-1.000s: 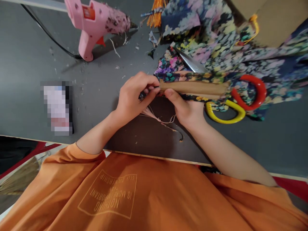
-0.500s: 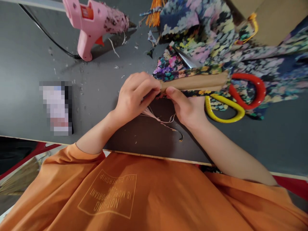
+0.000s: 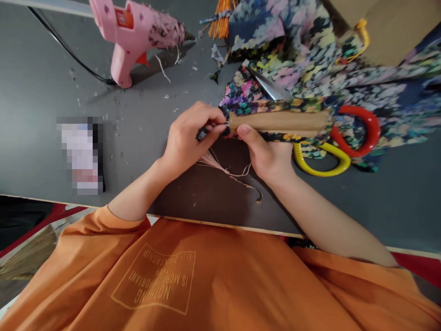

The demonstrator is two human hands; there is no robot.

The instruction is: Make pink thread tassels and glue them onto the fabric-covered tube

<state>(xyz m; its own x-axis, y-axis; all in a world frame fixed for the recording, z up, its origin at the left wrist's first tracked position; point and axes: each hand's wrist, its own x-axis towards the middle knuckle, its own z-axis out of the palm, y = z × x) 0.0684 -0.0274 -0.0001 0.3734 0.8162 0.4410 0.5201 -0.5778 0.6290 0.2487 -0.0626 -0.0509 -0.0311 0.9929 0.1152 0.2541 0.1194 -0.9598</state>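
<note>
A long strip of brown card (image 3: 285, 122) lies with dark floral fabric (image 3: 292, 137) folded along its edges. My right hand (image 3: 270, 154) grips this fabric-covered strip, thumb on top and its other fingers hidden underneath. At the strip's left end, my left hand (image 3: 193, 135) pinches the fabric edge between thumb and fingertips. A pale pink thread tassel (image 3: 215, 163) rests on the table just below my left hand. Scissors with one red handle (image 3: 370, 131) and one yellow handle (image 3: 324, 168) lie behind the strip, their blade (image 3: 268, 85) showing above it.
A pink glue gun (image 3: 138, 32) with a black cord (image 3: 69, 48) lies at the upper left. Floral cloth (image 3: 299, 41) is heaped at the back right, beside an orange tassel (image 3: 220, 20). A blurred-out rectangular object (image 3: 81, 154) lies at left. Glue strands and scraps dot the grey table (image 3: 138, 133).
My left hand's fingers have shifted slightly at the strip's left end, uncovering more dark fabric there. The card has turned a little to face the camera; my right hand has barely moved.
</note>
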